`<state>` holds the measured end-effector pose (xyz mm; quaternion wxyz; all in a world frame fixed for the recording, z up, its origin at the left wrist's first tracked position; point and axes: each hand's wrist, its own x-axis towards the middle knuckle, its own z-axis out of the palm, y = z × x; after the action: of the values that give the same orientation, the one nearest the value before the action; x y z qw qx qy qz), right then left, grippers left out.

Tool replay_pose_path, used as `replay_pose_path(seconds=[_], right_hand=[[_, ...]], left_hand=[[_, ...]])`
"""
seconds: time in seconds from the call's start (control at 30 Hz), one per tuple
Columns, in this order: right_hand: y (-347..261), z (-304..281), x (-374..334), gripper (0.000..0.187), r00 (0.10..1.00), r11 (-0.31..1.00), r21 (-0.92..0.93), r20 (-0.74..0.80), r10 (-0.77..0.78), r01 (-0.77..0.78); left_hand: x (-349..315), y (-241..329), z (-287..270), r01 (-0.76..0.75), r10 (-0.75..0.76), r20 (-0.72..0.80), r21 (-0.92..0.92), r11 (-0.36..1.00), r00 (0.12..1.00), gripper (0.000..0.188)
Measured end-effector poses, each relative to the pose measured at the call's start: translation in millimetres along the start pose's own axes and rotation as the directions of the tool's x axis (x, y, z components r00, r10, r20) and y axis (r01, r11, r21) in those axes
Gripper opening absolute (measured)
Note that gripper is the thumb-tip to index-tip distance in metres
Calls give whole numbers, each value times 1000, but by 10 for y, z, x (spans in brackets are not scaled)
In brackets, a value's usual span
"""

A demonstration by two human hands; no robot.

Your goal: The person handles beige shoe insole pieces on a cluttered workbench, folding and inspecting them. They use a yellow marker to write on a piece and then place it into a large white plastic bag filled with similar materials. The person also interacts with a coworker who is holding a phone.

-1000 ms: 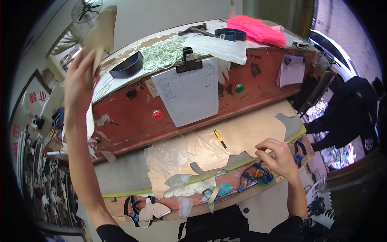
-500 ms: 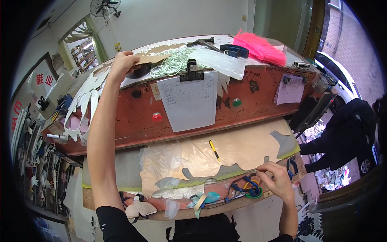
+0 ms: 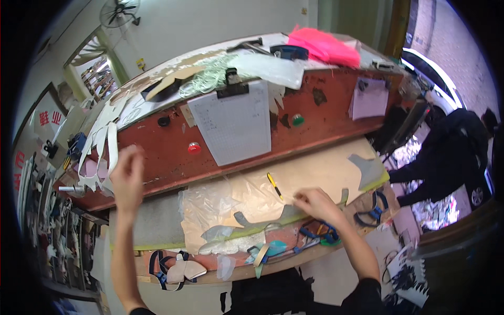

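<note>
My left hand [image 3: 127, 176], smeared by motion, is raised in front of the red beam's left part, near hanging white cut-out scraps [image 3: 100, 157]. Its fingers cannot be made out, and I see nothing held in it. Over the tan sheet [image 3: 315, 173], my right hand [image 3: 319, 205] has its fingers curled together, with nothing visible in them. Just left of its fingertips lies a yellow and black pen [image 3: 274, 185]. On top of the beam, a tan strip [image 3: 173, 84] rests on a dark curved piece [image 3: 152, 93], apart from both hands.
A clipboard with paper [image 3: 236, 126] hangs on the red beam [image 3: 325, 113], between a red button [image 3: 194, 147] and a green one [image 3: 298, 120]. Pale cords [image 3: 210, 76], a hammer [image 3: 249, 46] and pink bristly material [image 3: 325, 47] lie above. Dark sandal straps [image 3: 374, 210] lie at the near edge.
My left hand has let go of the tan strip on the beam top and come down toward me. My right hand has moved left and farther in, toward the pen. The view has shifted.
</note>
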<state>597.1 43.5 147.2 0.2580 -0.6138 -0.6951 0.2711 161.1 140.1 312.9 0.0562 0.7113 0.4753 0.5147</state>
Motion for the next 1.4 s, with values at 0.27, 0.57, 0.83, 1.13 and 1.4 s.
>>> replay_pose_path(seconds=[0.27, 0.57, 0.83, 1.13, 1.4], right_hand=[[537, 1267, 1239, 36, 964, 925, -271, -85, 253, -267], [341, 516, 252, 20, 999, 992, -111, -4, 51, -51], [1409, -266, -224, 39, 770, 792, -103, -341, 540, -601], [2102, -525, 79, 62, 492, 557, -10, -483, 724, -830], [2434, -430, 120, 59, 665, 679, -185, -491, 562, -710]], left_hand=[[-1965, -1023, 817, 351, -389, 476, 170, 921, 789, 33], [-2556, -1831, 733, 487, -568, 200, 342, 804, 798, 65], [-2242, -2166, 945, 619, -718, 102, 433, 655, 688, 77], [-1964, -2090, 852, 841, -889, 307, 324, 433, 340, 48], [-2344, -2506, 564, 933, -897, 269, -21, 360, 352, 44]])
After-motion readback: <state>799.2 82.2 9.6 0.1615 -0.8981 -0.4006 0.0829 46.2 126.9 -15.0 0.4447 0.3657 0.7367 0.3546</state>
